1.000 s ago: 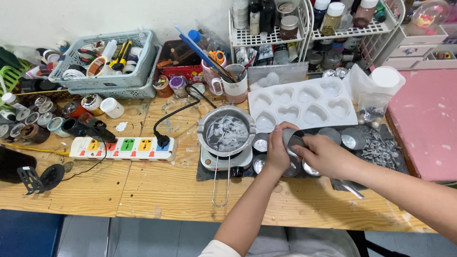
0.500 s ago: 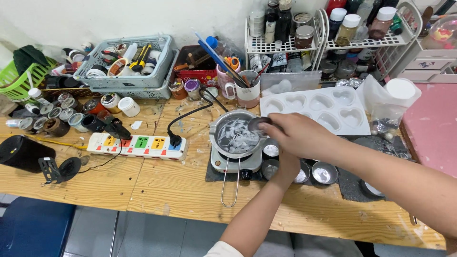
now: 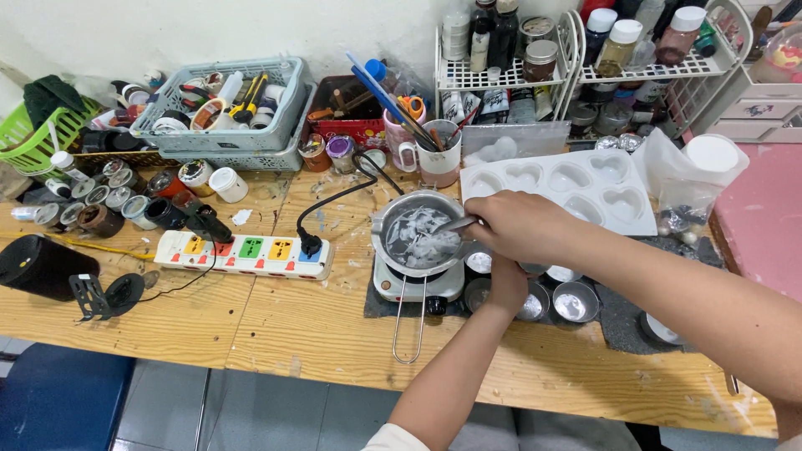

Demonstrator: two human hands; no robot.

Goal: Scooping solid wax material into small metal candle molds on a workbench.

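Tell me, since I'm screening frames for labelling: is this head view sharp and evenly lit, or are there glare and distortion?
Head view: mostly sharp and evenly lit; glare on the small metal pot and the empty tins; the right hand and left hand are clear; the shelf rack leans from wide-angle distortion at the edges.

The right hand (image 3: 522, 227) moves up from the small tins (image 3: 575, 301) to the pot (image 3: 416, 238), now holding a metal utensil (image 3: 455, 225) in its white flakes.

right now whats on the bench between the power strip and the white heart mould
In the head view, the small metal pot of white flakes sits there on a little hotplate, with the right hand holding a spoon into it.
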